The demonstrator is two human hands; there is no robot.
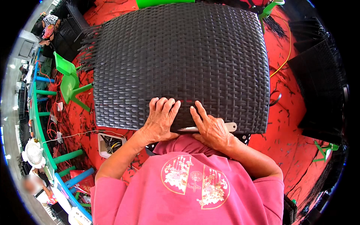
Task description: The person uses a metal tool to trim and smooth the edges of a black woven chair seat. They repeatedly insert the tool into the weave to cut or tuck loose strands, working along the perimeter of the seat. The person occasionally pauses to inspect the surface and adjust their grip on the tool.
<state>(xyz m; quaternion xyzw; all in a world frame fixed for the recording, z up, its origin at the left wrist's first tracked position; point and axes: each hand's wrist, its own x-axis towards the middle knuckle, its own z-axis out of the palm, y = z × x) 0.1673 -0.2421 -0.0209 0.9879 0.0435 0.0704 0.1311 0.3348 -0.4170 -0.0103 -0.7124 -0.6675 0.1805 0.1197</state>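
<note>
A large panel of black woven wicker (180, 67) lies in front of me, its near edge against my body. Loose strand ends stick out at its far left corner. My left hand (160, 119) rests on the near part of the weave, fingers stretched forward and slightly bent, the thumb low by the edge. To its right, my right hand (210, 129) presses on the weave with two fingers extended. Beneath that hand lies a flat metal tool (231, 127) with a pointed tip and a hole in its handle end; the palm hides its middle.
A white bin (108, 152) of dark scraps and tools stands on the red floor (285, 123), left of me. Green chairs (70, 84) stand at left and far right. Black wicker pieces (317, 78) are stacked at right. A yellow cord (288, 48) crosses the floor; strand offcuts are scattered about.
</note>
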